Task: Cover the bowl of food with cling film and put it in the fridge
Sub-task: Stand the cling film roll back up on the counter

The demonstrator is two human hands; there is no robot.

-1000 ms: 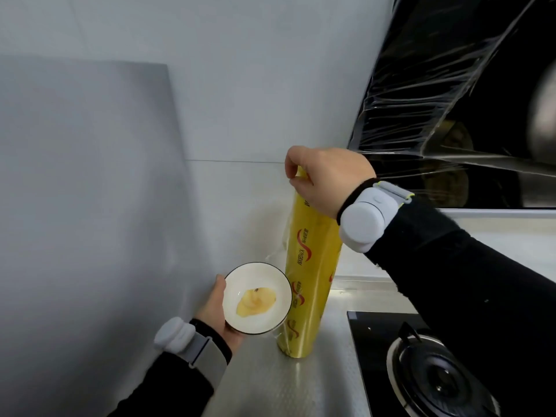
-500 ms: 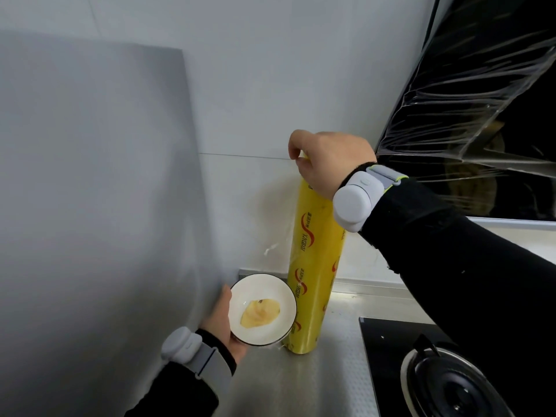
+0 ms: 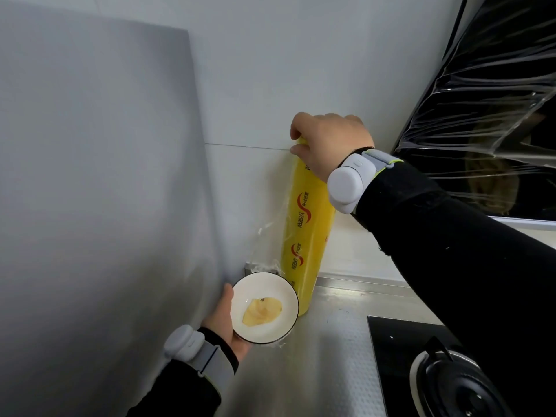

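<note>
A tall yellow cling film roll [image 3: 308,233] stands upright on the steel counter against the white wall. My right hand [image 3: 328,142] grips its top end. A loose clear flap of film [image 3: 267,233] hangs off the roll's left side. A small white bowl [image 3: 264,308] with a dark rim holds a little yellow food [image 3: 261,311]. My left hand [image 3: 222,320] holds the bowl by its left side and underside, just left of the roll's base. Thin film clings along the bowl's right rim.
A large grey panel [image 3: 90,206] fills the left side. The embossed steel counter [image 3: 325,362] runs to a black gas hob with a burner [image 3: 451,383] at lower right. A black range hood wrapped in clear plastic [image 3: 493,109] hangs at upper right.
The view has shifted, so roll and bowl sit further right and lower. The roll now stands more upright against the wall. Both hands keep their holds.
</note>
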